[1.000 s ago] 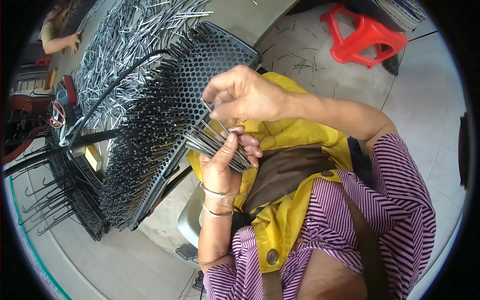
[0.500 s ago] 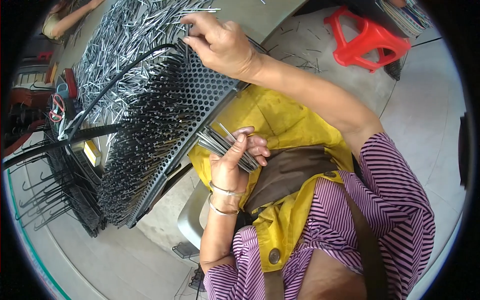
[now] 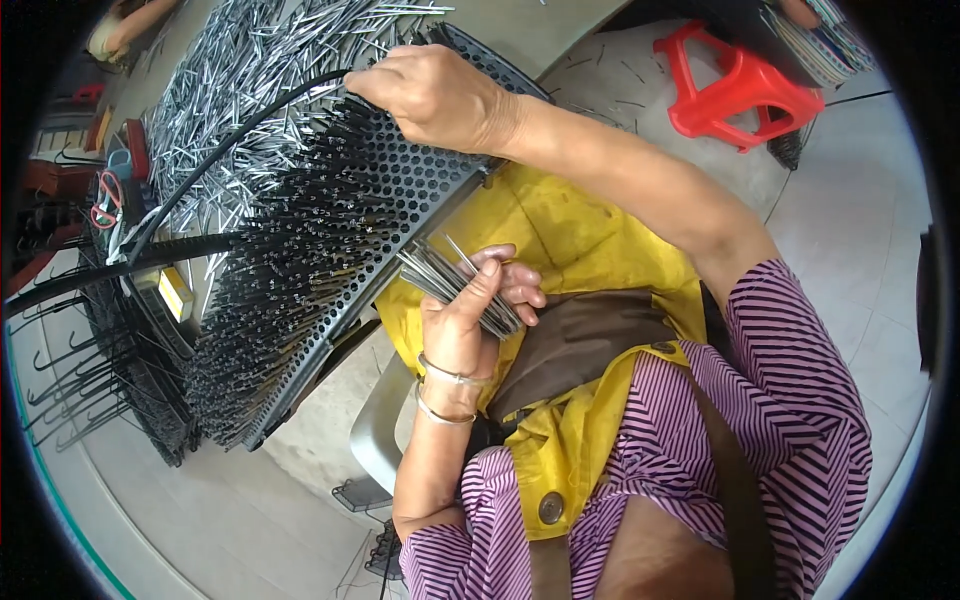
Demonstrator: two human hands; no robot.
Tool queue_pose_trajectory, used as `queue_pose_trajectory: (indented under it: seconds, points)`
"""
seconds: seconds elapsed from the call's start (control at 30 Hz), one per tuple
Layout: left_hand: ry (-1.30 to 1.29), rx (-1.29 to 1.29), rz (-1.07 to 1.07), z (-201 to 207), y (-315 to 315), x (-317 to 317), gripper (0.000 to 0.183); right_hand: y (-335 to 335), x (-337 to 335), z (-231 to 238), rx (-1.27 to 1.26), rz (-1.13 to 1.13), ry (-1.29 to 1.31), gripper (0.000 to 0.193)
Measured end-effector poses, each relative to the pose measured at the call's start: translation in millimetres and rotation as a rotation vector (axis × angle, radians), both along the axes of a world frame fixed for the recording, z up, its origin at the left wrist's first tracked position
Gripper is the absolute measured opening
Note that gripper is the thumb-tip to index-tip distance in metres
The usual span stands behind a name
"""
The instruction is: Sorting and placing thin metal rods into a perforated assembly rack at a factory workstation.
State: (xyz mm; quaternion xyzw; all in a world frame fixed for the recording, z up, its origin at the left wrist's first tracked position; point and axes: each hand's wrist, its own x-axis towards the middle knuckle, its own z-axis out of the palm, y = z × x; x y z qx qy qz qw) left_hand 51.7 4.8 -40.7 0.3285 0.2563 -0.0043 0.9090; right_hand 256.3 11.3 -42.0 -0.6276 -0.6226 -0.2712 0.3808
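My left hand [image 3: 465, 310], with two bangles at its wrist, is closed round a bundle of thin metal rods [image 3: 435, 275] above my lap. Beside it stands a black perforated rack [image 3: 425, 185]. Dark pins [image 3: 290, 250] stand upright in most of its holes, while the holes towards its far right part are bare. Over that far part hovers my right hand [image 3: 430, 95], its fingers drawn together. Its fingertips point down to the left, and whatever they pinch is hidden from view.
Behind the rack lies a big heap of loose silvery rods [image 3: 235, 100] on the table. A black cable [image 3: 235, 140] arches over it. Hooked wires [image 3: 85, 380] stick out at the left. Scissors [image 3: 107, 200], a yellow box [image 3: 176, 293] and a red stool [image 3: 735, 90] are around.
My right hand has shifted slightly down, and its fingers have gone from a visible pinch to a more closed shape. The left hand keeps its bundle in nearly the same place.
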Motion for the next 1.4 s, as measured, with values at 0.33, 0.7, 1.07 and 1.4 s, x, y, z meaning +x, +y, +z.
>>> queue_pose_trajectory:
  seconds: [0.33,0.7,1.07,1.4]
  points:
    - [-0.009,0.028,-0.052,9,-3,2,0.026,3,6,22,-0.181,0.142,0.073,0.012]
    - [-0.028,-0.019,-0.067,11,0,4,0.026,-4,-6,35,-0.439,0.127,0.199,0.010]
    - [-0.117,-0.036,-0.206,13,5,4,0.030,-85,-65,15,-0.628,0.573,1.591,0.012]
    - [0.080,0.029,-0.034,7,-4,-4,0.023,-103,-61,8,-0.357,0.407,1.752,0.009]
